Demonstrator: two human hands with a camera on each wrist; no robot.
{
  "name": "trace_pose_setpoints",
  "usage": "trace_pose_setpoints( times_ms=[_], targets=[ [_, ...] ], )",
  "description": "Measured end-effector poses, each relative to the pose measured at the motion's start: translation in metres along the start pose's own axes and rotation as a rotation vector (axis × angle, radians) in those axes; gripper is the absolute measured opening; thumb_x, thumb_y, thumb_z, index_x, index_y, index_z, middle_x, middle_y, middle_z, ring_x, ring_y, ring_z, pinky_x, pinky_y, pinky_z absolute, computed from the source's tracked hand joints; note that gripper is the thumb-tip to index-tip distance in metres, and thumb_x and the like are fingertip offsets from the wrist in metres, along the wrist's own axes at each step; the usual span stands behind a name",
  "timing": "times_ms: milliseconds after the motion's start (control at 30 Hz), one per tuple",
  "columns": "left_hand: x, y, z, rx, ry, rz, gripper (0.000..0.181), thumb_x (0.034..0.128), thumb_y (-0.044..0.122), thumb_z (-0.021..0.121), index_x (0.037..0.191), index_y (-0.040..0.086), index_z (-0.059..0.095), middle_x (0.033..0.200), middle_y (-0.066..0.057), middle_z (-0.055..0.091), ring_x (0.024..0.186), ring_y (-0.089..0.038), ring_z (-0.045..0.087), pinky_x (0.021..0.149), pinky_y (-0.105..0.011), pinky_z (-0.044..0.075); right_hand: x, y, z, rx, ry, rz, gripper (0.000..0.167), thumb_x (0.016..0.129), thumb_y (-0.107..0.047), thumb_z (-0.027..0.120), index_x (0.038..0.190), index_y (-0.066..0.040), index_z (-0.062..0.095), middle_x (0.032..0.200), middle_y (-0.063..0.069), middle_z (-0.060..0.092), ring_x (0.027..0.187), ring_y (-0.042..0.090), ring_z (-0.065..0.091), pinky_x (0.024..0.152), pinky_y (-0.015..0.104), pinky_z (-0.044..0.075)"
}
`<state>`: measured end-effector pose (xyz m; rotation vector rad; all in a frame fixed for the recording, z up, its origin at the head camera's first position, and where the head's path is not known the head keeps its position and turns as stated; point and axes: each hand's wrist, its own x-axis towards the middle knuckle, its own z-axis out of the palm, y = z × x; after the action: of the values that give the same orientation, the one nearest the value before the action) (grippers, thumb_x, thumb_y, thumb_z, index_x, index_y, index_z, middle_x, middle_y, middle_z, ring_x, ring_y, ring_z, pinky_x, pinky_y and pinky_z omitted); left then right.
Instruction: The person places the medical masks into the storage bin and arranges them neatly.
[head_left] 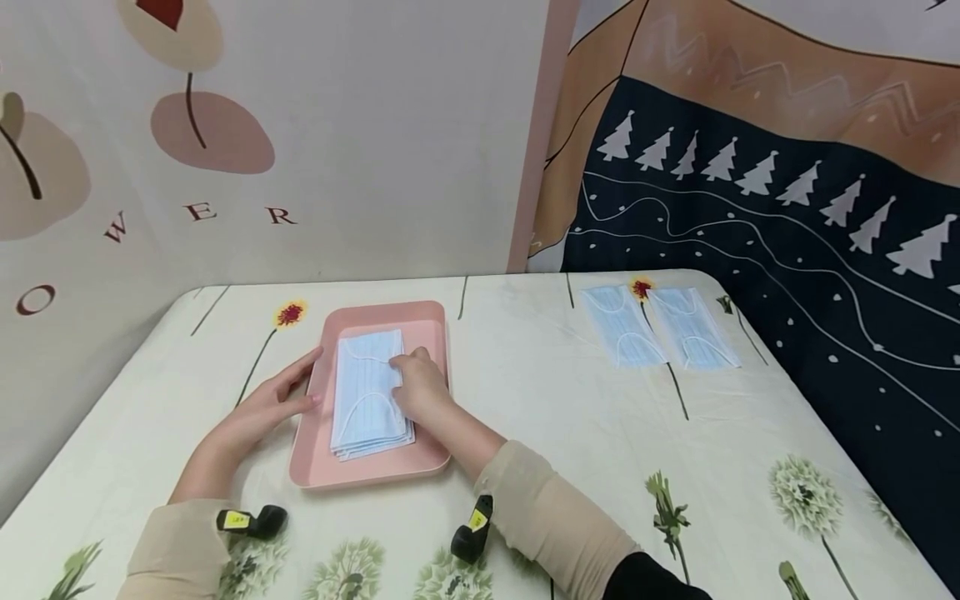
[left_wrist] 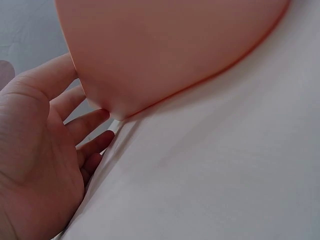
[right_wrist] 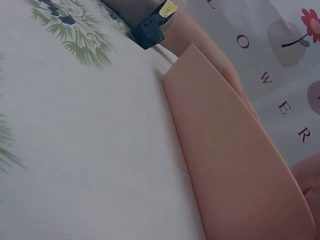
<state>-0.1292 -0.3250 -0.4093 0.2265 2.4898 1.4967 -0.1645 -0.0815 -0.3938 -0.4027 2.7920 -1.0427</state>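
A pink rectangular tray stands on the table, with a stack of blue pleated face masks inside it. My left hand is at the tray's left side; in the left wrist view its fairly straight fingers touch the outer wall. Over the stack's right edge, my right hand has its fingers curled and pinches the edge of the top mask. The right wrist view mostly shows the tray's side wall, which hides that hand's fingertips.
Two more blue face masks lie flat side by side at the table's back right. A flower-print cloth covers the table. Printed hangings stand behind it. Small black devices sit at both wrists.
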Motion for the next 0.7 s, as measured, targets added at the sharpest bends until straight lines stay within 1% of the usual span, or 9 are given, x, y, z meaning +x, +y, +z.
trace_pose_setpoints(
  times_ms=[33,67,100,167,233,300,467,567,700],
  targets=[
    [0.000,0.000,0.000,0.003,0.000,-0.003,0.078,0.0947,0.026,0.062,0.156,0.023,0.014,0.158,-0.014,0.011,0.143,-0.037,0.008,0.112,-0.039,0.019,-0.001,0.000,0.000,-0.006,0.004,-0.006,0.046,0.086,-0.006,0.070,0.130,-0.011,0.061,0.101,0.003,0.050,0.086,0.011,0.052,0.078,0.018,0.047],
    [-0.001,0.000,0.000,0.005,0.000,-0.005,0.078,0.0947,0.026,0.062,0.155,0.023,0.014,0.158,-0.014,0.011,0.143,-0.037,0.008,0.112,-0.045,0.017,-0.001,-0.001,0.000,-0.010,0.011,-0.013,0.046,0.086,-0.006,0.070,0.131,-0.011,0.061,0.100,0.002,0.050,0.085,0.010,0.052,0.076,0.018,0.047],
    [-0.001,0.000,0.000,0.004,0.000,-0.004,0.078,0.0947,0.026,0.062,0.155,0.023,0.014,0.158,-0.014,0.011,0.143,-0.037,0.008,0.111,-0.045,0.018,-0.002,-0.001,-0.001,-0.016,0.020,-0.025,0.046,0.086,-0.007,0.070,0.131,-0.011,0.060,0.100,0.002,0.049,0.084,0.009,0.051,0.075,0.017,0.047],
    [-0.001,0.000,0.000,0.004,0.000,0.004,0.077,0.0949,0.025,0.062,0.156,0.022,0.014,0.158,-0.014,0.011,0.143,-0.037,0.009,0.111,-0.031,0.022,-0.003,-0.002,-0.002,-0.009,0.035,-0.053,0.045,0.087,-0.008,0.070,0.131,-0.011,0.060,0.100,0.002,0.048,0.082,0.009,0.049,0.074,0.016,0.045],
    [-0.001,0.001,0.000,0.004,0.001,0.008,0.077,0.0948,0.025,0.062,0.155,0.023,0.014,0.158,-0.014,0.011,0.142,-0.037,0.009,0.102,-0.013,0.025,-0.005,-0.002,-0.005,0.021,0.048,-0.080,0.044,0.088,-0.008,0.069,0.130,-0.011,0.060,0.100,0.001,0.047,0.081,0.008,0.048,0.073,0.016,0.044],
    [-0.001,0.001,-0.001,0.001,0.004,0.022,0.077,0.0947,0.023,0.062,0.155,0.021,0.014,0.158,-0.015,0.011,0.142,-0.038,0.009,0.092,-0.003,0.025,-0.006,-0.002,-0.009,0.068,0.054,-0.110,0.042,0.089,-0.008,0.068,0.130,-0.011,0.060,0.101,0.002,0.048,0.081,0.009,0.048,0.072,0.016,0.044],
    [-0.001,0.002,-0.001,-0.018,0.004,0.048,0.078,0.0944,0.019,0.062,0.155,0.017,0.014,0.158,-0.017,0.011,0.142,-0.040,0.009,0.090,-0.001,0.025,-0.011,0.001,-0.022,0.184,0.044,-0.181,0.041,0.090,-0.009,0.067,0.131,-0.010,0.059,0.110,0.007,0.051,0.079,0.009,0.048,0.068,0.017,0.043],
    [0.000,0.001,-0.001,-0.024,0.000,0.040,0.078,0.0944,0.020,0.062,0.155,0.018,0.014,0.158,-0.017,0.011,0.142,-0.039,0.009,0.089,-0.001,0.026,-0.014,0.005,-0.031,0.226,0.043,-0.230,0.042,0.090,-0.011,0.068,0.131,-0.010,0.059,0.115,0.009,0.054,0.081,0.009,0.049,0.067,0.017,0.043],
    [0.001,-0.001,-0.001,-0.016,-0.003,0.020,0.078,0.0945,0.023,0.062,0.155,0.021,0.014,0.158,-0.015,0.011,0.142,-0.038,0.008,0.088,0.000,0.026,-0.019,0.013,-0.043,0.259,0.062,-0.294,0.043,0.089,-0.011,0.069,0.131,-0.009,0.059,0.117,0.009,0.057,0.086,0.010,0.054,0.070,0.017,0.046]
  ],
)
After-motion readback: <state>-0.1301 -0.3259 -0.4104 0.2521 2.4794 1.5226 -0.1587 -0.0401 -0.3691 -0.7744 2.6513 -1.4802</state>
